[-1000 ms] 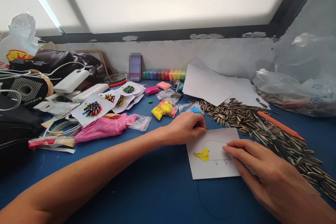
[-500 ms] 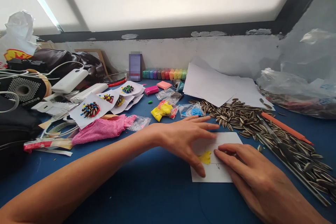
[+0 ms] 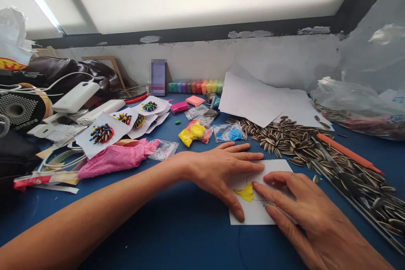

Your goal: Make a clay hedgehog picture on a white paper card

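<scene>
We have the card (image 3: 249, 216) flat on the blue table (image 3: 177, 242), yellow clay (image 3: 246, 194) on its left half, over the drawn outline (image 3: 260, 200). Left hand (image 3: 218, 169) is spread across the card's left side, fingers apart, thumb on the near-left part. Right hand (image 3: 311, 209) is loose, thumb and index apart; index tip is right at the clay's right edge. Can't tell if it's pressing.

Step looks like working that edge. We should pin the card with the left, keep that thumb off the clay, and push with a fingertip: light, short strokes, checking against the line. Too hard probably smears or lifts it.

Vs half a second ago: right index is further left, up against the clay, and right thumb now shows. The clay's left tip, hidden then by our left hand, is in view.
</scene>
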`<act>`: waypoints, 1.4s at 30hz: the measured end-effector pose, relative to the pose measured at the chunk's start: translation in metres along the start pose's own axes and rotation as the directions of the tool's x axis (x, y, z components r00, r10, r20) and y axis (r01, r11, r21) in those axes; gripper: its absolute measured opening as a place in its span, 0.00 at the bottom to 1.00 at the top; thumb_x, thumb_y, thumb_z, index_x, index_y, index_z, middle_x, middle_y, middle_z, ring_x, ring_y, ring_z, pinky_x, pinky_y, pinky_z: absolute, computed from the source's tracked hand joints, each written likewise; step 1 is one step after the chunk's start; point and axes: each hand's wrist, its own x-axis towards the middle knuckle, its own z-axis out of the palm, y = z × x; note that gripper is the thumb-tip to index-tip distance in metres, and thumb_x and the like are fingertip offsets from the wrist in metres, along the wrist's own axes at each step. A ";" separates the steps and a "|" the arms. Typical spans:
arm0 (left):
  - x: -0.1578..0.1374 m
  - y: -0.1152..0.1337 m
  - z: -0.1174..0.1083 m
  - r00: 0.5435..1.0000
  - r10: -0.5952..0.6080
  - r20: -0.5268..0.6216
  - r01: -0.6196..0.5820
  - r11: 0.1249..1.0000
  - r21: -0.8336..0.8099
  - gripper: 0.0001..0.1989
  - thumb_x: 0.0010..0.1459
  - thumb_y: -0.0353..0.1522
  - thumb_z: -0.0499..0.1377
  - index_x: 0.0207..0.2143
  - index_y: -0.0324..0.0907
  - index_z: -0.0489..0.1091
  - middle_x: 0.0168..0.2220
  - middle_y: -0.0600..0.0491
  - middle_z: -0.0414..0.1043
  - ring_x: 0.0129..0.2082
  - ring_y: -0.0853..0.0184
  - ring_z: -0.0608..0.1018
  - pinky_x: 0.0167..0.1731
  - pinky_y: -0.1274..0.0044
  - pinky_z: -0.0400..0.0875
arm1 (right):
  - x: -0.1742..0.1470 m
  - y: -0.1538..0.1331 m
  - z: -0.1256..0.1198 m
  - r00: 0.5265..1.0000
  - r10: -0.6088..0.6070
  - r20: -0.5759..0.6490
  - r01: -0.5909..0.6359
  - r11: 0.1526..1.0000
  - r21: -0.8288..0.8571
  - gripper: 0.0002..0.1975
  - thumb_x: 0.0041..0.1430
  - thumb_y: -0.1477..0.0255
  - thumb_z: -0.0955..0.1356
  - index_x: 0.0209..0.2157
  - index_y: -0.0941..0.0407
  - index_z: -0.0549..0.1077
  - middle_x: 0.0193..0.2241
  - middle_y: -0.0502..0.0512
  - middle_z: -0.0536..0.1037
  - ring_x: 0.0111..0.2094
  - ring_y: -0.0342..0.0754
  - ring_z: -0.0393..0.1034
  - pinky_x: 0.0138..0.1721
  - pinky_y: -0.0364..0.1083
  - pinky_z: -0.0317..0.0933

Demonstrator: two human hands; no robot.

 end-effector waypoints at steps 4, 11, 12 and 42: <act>0.001 0.001 0.000 0.999 -0.025 0.041 0.023 0.999 0.045 0.46 0.51 0.46 0.67 0.67 0.48 0.53 0.71 0.52 0.43 0.71 0.56 0.39 0.68 0.61 0.32 | 0.001 0.000 0.000 1.000 -0.015 0.018 0.016 1.000 -0.018 0.15 0.66 0.68 0.62 0.49 0.52 0.76 0.45 0.60 0.76 0.44 0.52 0.73 0.42 0.49 0.71; 0.000 -0.001 0.001 1.000 0.006 -0.009 -0.006 1.000 -0.005 0.44 0.49 0.44 0.69 0.66 0.48 0.56 0.70 0.51 0.47 0.71 0.54 0.42 0.67 0.59 0.36 | 0.004 0.000 0.000 0.998 -0.064 0.009 0.064 0.996 -0.062 0.15 0.67 0.69 0.61 0.50 0.53 0.75 0.44 0.60 0.76 0.44 0.52 0.72 0.41 0.50 0.69; 0.000 -0.001 0.001 1.000 0.011 -0.015 -0.011 1.000 -0.008 0.44 0.49 0.44 0.69 0.65 0.47 0.56 0.70 0.50 0.47 0.71 0.54 0.43 0.67 0.58 0.36 | 0.005 0.000 -0.001 0.998 -0.070 0.011 0.070 0.995 -0.064 0.15 0.67 0.69 0.61 0.49 0.53 0.75 0.44 0.60 0.76 0.44 0.52 0.72 0.41 0.50 0.69; 0.003 -0.003 -0.003 0.994 -0.024 0.108 0.019 0.999 0.048 0.49 0.51 0.54 0.63 0.68 0.42 0.49 0.71 0.50 0.39 0.71 0.55 0.36 0.67 0.62 0.29 | 0.003 0.008 -0.008 0.981 -0.188 0.036 0.190 0.980 -0.063 0.15 0.67 0.70 0.62 0.50 0.50 0.76 0.44 0.60 0.76 0.44 0.52 0.72 0.39 0.50 0.72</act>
